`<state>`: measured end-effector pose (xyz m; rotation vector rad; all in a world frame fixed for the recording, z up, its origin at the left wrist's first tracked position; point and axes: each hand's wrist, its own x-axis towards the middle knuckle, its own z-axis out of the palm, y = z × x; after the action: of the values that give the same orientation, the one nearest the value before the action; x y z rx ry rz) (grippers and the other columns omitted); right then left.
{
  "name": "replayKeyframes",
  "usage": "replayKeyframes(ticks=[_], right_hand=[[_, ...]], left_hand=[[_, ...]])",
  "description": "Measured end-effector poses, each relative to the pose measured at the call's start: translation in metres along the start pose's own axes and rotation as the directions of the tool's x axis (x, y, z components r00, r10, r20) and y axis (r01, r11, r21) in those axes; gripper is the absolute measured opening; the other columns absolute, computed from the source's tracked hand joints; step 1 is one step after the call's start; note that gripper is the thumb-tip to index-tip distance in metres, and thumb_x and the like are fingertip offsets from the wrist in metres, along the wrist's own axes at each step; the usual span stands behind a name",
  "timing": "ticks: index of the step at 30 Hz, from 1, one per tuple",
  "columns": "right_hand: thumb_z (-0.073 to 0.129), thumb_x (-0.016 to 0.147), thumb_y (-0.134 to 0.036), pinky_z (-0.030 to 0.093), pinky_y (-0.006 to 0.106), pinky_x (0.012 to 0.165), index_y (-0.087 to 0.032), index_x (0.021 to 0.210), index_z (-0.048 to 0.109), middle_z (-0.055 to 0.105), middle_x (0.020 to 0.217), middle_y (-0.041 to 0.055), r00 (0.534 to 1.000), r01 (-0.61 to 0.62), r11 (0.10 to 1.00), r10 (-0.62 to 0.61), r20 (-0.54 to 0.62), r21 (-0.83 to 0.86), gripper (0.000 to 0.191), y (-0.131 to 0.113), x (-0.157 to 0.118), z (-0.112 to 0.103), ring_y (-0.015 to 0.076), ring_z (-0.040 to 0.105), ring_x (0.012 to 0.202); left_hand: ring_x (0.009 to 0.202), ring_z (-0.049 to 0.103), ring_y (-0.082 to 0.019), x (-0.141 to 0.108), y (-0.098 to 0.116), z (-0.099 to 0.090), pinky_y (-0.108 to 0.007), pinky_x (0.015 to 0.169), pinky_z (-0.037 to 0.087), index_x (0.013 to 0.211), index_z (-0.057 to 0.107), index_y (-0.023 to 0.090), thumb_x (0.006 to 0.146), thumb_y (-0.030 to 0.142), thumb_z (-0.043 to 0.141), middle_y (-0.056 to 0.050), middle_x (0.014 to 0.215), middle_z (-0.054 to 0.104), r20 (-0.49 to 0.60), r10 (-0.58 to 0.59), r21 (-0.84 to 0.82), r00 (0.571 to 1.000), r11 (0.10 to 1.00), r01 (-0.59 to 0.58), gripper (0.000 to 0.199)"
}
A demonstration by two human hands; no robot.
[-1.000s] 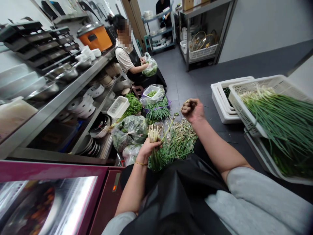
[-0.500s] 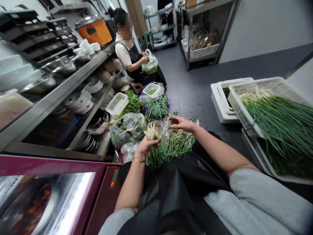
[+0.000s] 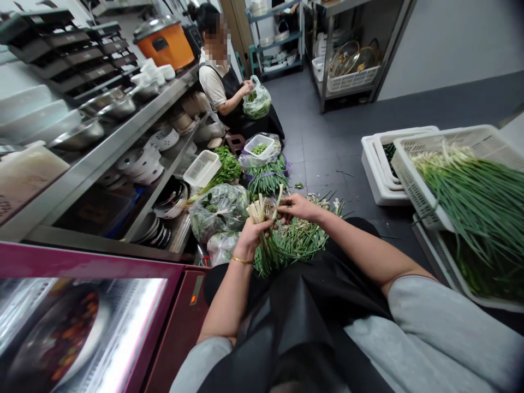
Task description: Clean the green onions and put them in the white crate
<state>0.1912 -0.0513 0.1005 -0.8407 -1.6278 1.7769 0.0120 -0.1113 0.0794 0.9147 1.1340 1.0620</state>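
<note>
My left hand (image 3: pixel 252 236) is closed around a bunch of spring onions (image 3: pixel 257 210), pale root ends upward and green leaves hanging below. One stalk (image 3: pixel 280 197) stands apart from the bunch on its right side. At that stalk, the fingers of my right hand (image 3: pixel 301 207) are drawn together and appear to pinch it; the fingertips are partly hidden. Under both hands lies a loose heap of spring onions (image 3: pixel 303 236) with pale and brownish scraps among the green.
Filled plastic bags (image 3: pixel 219 210), a small white basket (image 3: pixel 202 168) and leafy greens (image 3: pixel 227 166) lie ahead left. At right stands a white crate of spring onions (image 3: pixel 475 169). A co-worker (image 3: pixel 223 82) sits ahead with a bag. Steel shelving (image 3: pixel 110 147) runs along the left.
My right hand has come in toward the bunch, its fingers going from spread to drawn together at the single stalk. My left hand keeps its hold. The whole view has shifted slightly.
</note>
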Motion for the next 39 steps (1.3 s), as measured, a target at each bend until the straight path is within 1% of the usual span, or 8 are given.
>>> replayKeyframes(ticks=[12,16,20,26,29,31,34,39], right_hand=[[0.067,0.072,-0.027,0.042,0.017,0.039,-0.012,0.066,0.065,0.062,0.053,0.0004,0.992,0.115,0.951,-0.098,0.073,-0.286,0.016,-0.012,-0.013,-0.016,0.0083,0.054,0.040],[0.065,0.063,-0.024,0.031,0.018,0.031,-0.012,0.059,0.060,0.055,0.045,-0.0009,0.990,0.042,0.994,-0.056,0.133,0.104,0.014,-0.010,-0.015,-0.021,0.0066,0.041,0.031],[0.060,0.060,-0.025,0.030,0.019,0.029,-0.013,0.055,0.057,0.049,0.039,-0.0012,0.938,0.126,0.791,-0.292,0.188,0.598,0.014,-0.009,-0.019,-0.017,0.0075,0.036,0.028],[0.058,0.073,-0.034,0.032,0.017,0.032,-0.017,0.048,0.045,0.037,0.036,-0.0054,0.819,0.359,0.562,-0.572,0.038,0.745,0.033,-0.028,-0.031,-0.027,0.0049,0.028,0.029],[0.054,0.082,-0.043,0.035,0.017,0.036,-0.019,0.053,0.048,0.039,0.039,-0.0077,0.885,0.442,0.781,-0.461,-0.071,0.441,0.038,-0.030,-0.031,-0.055,0.0048,0.030,0.031],[0.051,0.084,-0.044,0.044,0.017,0.044,-0.017,0.061,0.058,0.050,0.046,-0.0056,0.966,0.233,0.971,-0.224,-0.130,0.061,0.036,-0.023,-0.023,-0.073,0.0060,0.042,0.038],[0.060,0.083,-0.039,0.052,0.019,0.068,-0.010,0.079,0.069,0.067,0.069,0.0041,0.973,0.018,0.980,-0.063,-0.221,-0.200,0.031,-0.013,0.001,-0.080,0.0103,0.062,0.066],[0.053,0.092,-0.045,0.042,0.041,0.103,-0.023,0.143,0.044,0.053,0.140,0.0098,0.956,0.260,0.872,-0.293,-0.018,-0.415,0.056,-0.016,0.056,-0.018,0.0206,0.054,0.123]], left_hand=[[0.047,0.053,-0.010,-0.008,-0.002,-0.008,-0.020,0.041,0.031,0.086,0.063,0.012,0.054,0.039,0.084,-0.001,0.058,0.060,0.099,-0.042,-0.029,0.994,0.999,0.045,0.047],[0.050,0.055,-0.011,-0.005,-0.005,-0.009,-0.020,0.042,0.032,0.083,0.064,0.011,0.056,0.038,0.083,-0.002,0.060,0.062,0.084,-0.033,0.053,0.996,0.998,0.028,0.042],[0.045,0.049,-0.008,0.000,-0.006,-0.013,-0.021,0.043,0.032,0.075,0.063,0.011,0.055,0.038,0.084,-0.004,0.061,0.065,0.097,-0.054,0.054,0.994,0.997,0.049,0.039],[0.046,0.051,-0.009,0.005,-0.008,-0.023,-0.021,0.044,0.032,0.071,0.063,0.011,0.051,0.038,0.086,-0.004,0.059,0.064,0.100,-0.093,0.112,0.991,0.990,0.081,0.041],[0.047,0.053,-0.010,0.006,-0.012,-0.032,-0.020,0.043,0.031,0.073,0.062,0.011,0.052,0.036,0.086,-0.004,0.059,0.064,0.035,-0.091,0.077,0.995,0.993,0.088,0.040],[0.046,0.051,-0.009,0.007,-0.015,-0.037,-0.020,0.043,0.031,0.075,0.061,0.011,0.054,0.036,0.084,-0.004,0.061,0.065,0.028,-0.079,0.053,0.996,0.996,0.078,0.040],[0.048,0.053,-0.010,0.009,-0.018,-0.041,-0.020,0.042,0.033,0.077,0.062,0.012,0.056,0.035,0.084,-0.004,0.062,0.064,0.026,-0.076,0.041,0.997,0.996,0.075,0.039],[0.058,0.061,-0.015,0.015,-0.019,-0.038,-0.020,0.042,0.035,0.079,0.061,0.013,0.054,0.032,0.085,-0.004,0.071,0.065,0.052,-0.088,0.014,0.995,0.996,0.087,0.039]])
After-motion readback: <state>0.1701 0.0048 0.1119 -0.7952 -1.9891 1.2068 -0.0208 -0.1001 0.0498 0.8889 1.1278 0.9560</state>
